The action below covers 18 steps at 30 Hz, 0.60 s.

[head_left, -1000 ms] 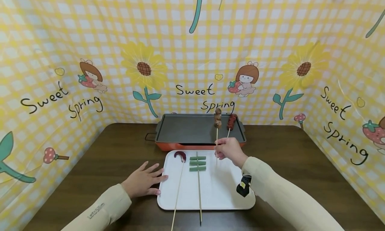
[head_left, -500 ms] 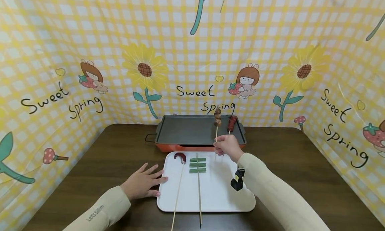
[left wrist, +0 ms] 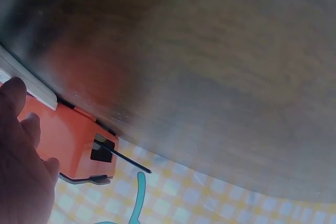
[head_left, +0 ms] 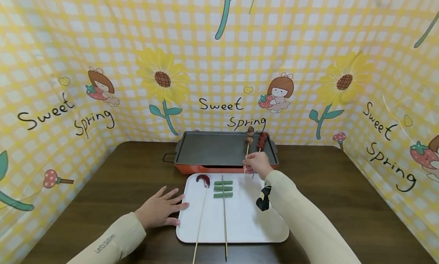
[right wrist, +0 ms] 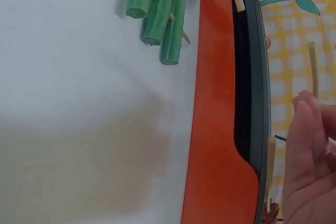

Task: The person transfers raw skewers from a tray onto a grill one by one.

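Note:
My right hand [head_left: 258, 165] pinches the stick of a brown meat skewer [head_left: 250, 136] above the griddle's right part; in the right wrist view its fingers close round the stick [right wrist: 313, 65]. Just right of it, a red skewer [head_left: 262, 142] lies on the griddle [head_left: 209, 147], its stick partly behind my hand. With fingers spread, my left hand [head_left: 159, 210] rests at the left edge of the white tray [head_left: 255, 227]. On that tray lie a skewer of green stalk pieces [head_left: 223, 189] and a skewer with a dark red curled piece [head_left: 204, 179].
The griddle has an orange base [right wrist: 215, 103] and a wire handle [left wrist: 126, 157] on its left side. It stands behind the tray on the dark wooden table [head_left: 99, 191]. A yellow checked cloth [head_left: 212, 65] hangs round the back and sides.
My right hand has moved forward and slightly left, lowering the brown skewer towards the griddle and closer to the red one. The left hand has stayed at the tray's edge.

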Each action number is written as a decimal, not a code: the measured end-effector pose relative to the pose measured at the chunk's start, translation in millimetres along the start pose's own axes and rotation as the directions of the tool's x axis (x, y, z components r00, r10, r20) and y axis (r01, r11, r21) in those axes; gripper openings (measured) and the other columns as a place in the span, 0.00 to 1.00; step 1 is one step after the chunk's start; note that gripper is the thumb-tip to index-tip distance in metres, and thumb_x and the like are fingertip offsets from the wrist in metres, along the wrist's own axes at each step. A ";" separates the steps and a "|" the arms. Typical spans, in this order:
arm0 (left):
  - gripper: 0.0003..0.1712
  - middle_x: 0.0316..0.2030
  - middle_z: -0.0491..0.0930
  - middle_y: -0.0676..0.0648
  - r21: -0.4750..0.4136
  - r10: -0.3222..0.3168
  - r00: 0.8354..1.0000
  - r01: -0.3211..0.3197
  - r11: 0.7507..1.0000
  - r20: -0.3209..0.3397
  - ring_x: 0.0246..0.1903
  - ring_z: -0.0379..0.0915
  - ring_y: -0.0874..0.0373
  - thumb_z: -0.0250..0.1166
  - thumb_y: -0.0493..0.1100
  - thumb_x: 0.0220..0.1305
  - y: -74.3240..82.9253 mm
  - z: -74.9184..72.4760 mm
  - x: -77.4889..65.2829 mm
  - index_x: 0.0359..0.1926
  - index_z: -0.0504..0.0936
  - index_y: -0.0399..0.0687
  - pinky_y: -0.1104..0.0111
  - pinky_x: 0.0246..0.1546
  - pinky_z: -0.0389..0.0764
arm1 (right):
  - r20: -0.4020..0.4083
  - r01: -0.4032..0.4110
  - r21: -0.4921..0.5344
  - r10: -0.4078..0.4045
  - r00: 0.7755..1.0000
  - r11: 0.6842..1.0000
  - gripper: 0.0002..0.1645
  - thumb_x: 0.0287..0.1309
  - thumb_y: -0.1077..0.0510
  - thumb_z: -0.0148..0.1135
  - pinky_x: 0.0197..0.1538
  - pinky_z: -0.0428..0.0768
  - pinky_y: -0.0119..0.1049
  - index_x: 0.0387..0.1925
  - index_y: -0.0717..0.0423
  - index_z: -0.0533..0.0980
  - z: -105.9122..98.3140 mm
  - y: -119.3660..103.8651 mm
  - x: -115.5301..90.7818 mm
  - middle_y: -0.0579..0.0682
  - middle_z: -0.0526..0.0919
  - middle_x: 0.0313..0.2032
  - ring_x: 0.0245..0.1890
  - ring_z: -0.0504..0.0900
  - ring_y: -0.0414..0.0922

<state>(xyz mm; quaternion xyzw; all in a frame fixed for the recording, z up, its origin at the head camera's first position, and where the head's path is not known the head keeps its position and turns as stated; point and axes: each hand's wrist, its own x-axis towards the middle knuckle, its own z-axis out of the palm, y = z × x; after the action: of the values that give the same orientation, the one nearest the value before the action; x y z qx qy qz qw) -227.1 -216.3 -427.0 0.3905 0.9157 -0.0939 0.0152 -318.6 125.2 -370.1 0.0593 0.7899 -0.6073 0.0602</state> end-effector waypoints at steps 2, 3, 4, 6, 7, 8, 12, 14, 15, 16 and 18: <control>0.38 0.64 0.70 0.46 -0.003 0.002 1.000 -0.002 1.000 0.000 0.66 0.58 0.42 0.44 0.72 0.64 0.7 -1.5 -0.5 0.66 0.72 0.58 0.41 0.61 0.57 | 0.001 0.000 -0.012 0.000 1.000 1.000 0.14 0.60 0.68 0.60 0.26 0.81 0.34 0.47 0.73 0.77 0.5 0.1 1.6 0.57 0.84 0.25 0.15 0.77 0.38; 0.38 0.64 0.70 0.46 -0.005 0.000 1.000 0.000 1.000 0.003 0.66 0.58 0.42 0.43 0.72 0.64 0.9 -1.9 -0.5 0.66 0.72 0.59 0.41 0.61 0.56 | 0.003 0.000 -0.024 0.000 1.000 1.000 0.14 0.60 0.68 0.60 0.26 0.81 0.34 0.47 0.72 0.77 0.8 -0.2 2.1 0.58 0.84 0.27 0.15 0.77 0.38; 0.38 0.64 0.70 0.46 -0.006 -0.001 1.000 0.001 1.000 0.005 0.66 0.58 0.42 0.43 0.72 0.64 0.9 -2.1 -0.1 0.66 0.72 0.59 0.41 0.61 0.56 | 0.007 -0.001 -0.037 0.001 1.000 0.999 0.14 0.60 0.68 0.60 0.26 0.81 0.34 0.47 0.72 0.77 0.8 -0.5 2.7 0.59 0.84 0.28 0.15 0.77 0.38; 0.38 0.64 0.70 0.46 -0.006 -0.003 1.000 0.003 1.000 0.006 0.67 0.58 0.42 0.43 0.72 0.64 0.8 -2.1 0.6 0.66 0.72 0.59 0.41 0.61 0.56 | 0.015 0.000 -0.067 0.001 1.000 0.998 0.14 0.60 0.68 0.59 0.27 0.81 0.35 0.46 0.72 0.77 1.3 -1.4 3.2 0.59 0.84 0.28 0.16 0.76 0.38; 0.38 0.64 0.70 0.46 -0.007 -0.005 1.000 0.005 1.000 0.009 0.67 0.58 0.42 0.43 0.72 0.64 0.8 -2.2 0.9 0.66 0.72 0.59 0.41 0.61 0.56 | 0.019 -0.004 -0.079 0.006 1.000 0.997 0.14 0.60 0.68 0.59 0.28 0.81 0.35 0.46 0.72 0.77 1.5 -1.9 3.6 0.60 0.84 0.29 0.16 0.76 0.38; 0.38 0.64 0.70 0.46 -0.005 -0.003 1.000 0.003 1.000 0.007 0.66 0.58 0.42 0.43 0.72 0.64 0.8 -2.1 1.0 0.66 0.72 0.59 0.41 0.61 0.56 | 0.021 -0.010 -0.095 0.012 1.000 0.995 0.13 0.60 0.68 0.60 0.29 0.82 0.35 0.45 0.72 0.78 2.0 -2.2 4.2 0.60 0.84 0.30 0.17 0.77 0.38; 0.38 0.64 0.70 0.46 -0.006 -0.011 1.000 0.011 1.000 0.020 0.67 0.58 0.42 0.43 0.72 0.64 0.5 -1.0 1.0 0.66 0.72 0.59 0.41 0.61 0.56 | 0.012 -0.034 -0.139 0.036 0.999 0.990 0.11 0.59 0.68 0.61 0.30 0.82 0.36 0.43 0.70 0.79 4.1 -3.1 7.3 0.58 0.84 0.29 0.18 0.78 0.40; 0.38 0.64 0.70 0.46 -0.004 -0.010 1.000 0.010 1.000 0.019 0.66 0.58 0.42 0.43 0.72 0.63 1.1 -0.7 1.1 0.66 0.72 0.59 0.41 0.61 0.56 | 0.007 -0.035 -0.152 0.036 0.999 0.988 0.10 0.58 0.68 0.61 0.30 0.82 0.36 0.42 0.69 0.79 4.2 -3.0 8.0 0.56 0.84 0.28 0.19 0.79 0.40; 0.38 0.64 0.70 0.47 -0.005 -0.014 1.000 0.014 1.000 0.024 0.67 0.58 0.43 0.43 0.72 0.63 1.3 -0.7 1.2 0.66 0.72 0.59 0.41 0.61 0.56 | 0.006 -0.035 -0.151 0.036 0.999 0.988 0.10 0.58 0.68 0.61 0.29 0.82 0.36 0.42 0.69 0.79 4.0 -3.0 8.1 0.55 0.84 0.28 0.19 0.79 0.40; 0.39 0.64 0.70 0.47 -0.003 -0.015 1.000 0.015 1.000 0.025 0.67 0.58 0.43 0.43 0.72 0.63 1.5 -0.7 1.3 0.66 0.72 0.60 0.42 0.61 0.56 | 0.005 -0.037 -0.150 0.038 0.999 0.988 0.10 0.58 0.68 0.61 0.29 0.82 0.36 0.42 0.69 0.79 3.6 -3.1 8.0 0.55 0.83 0.27 0.19 0.79 0.40; 0.39 0.64 0.70 0.47 -0.001 -0.014 1.000 0.014 1.000 0.027 0.67 0.58 0.43 0.43 0.72 0.63 1.9 -1.4 1.5 0.66 0.72 0.60 0.41 0.61 0.57 | 0.010 -0.046 -0.146 0.048 0.999 0.988 0.10 0.58 0.68 0.61 0.29 0.82 0.36 0.42 0.70 0.79 2.6 -2.9 7.8 0.54 0.83 0.25 0.18 0.78 0.40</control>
<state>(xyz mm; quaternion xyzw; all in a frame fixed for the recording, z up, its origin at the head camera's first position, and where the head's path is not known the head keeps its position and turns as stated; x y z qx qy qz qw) -226.8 -213.7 -426.1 0.3826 0.9182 -0.0986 0.0272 -326.7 122.1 -369.2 0.0694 0.8303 -0.5466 0.0839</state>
